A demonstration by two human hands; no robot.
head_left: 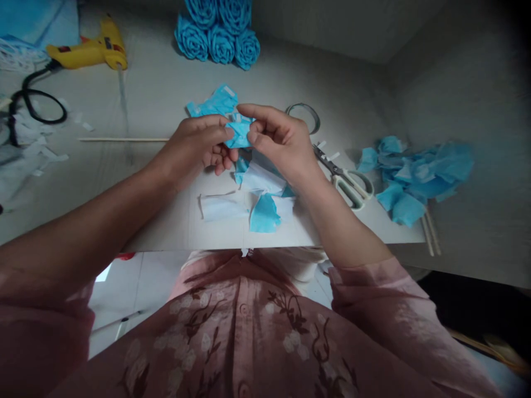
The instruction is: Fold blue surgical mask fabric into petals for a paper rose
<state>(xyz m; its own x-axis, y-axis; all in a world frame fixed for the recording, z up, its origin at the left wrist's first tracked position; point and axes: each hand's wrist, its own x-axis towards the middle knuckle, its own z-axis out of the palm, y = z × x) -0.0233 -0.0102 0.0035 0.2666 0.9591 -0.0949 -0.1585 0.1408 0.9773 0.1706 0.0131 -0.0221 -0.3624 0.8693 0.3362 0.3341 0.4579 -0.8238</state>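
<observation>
Between my two hands is a small folded piece of blue fabric [238, 135], held above the table. My left hand [203, 141] pinches its left side between thumb and fingers. At its right edge, my right hand [280, 132] grips with thumb and bent fingers, the index finger reaching over the top. Just behind lies a crumpled blue piece with white strips [218, 102]. Below my hands are white and blue cut scraps [265, 213]. A pair of scissors [348, 185] lies beside my right wrist, and a thin wooden stick [124, 140] extends left from under my left hand.
Several rolled blue fabric roses [222, 41] are stacked at the back. A yellow glue gun [93, 47] with a black cord stands back left, near white scraps [31, 143]. A tape roll [317, 119] sits behind my right hand. Blue pieces [418, 171] are heaped at the right.
</observation>
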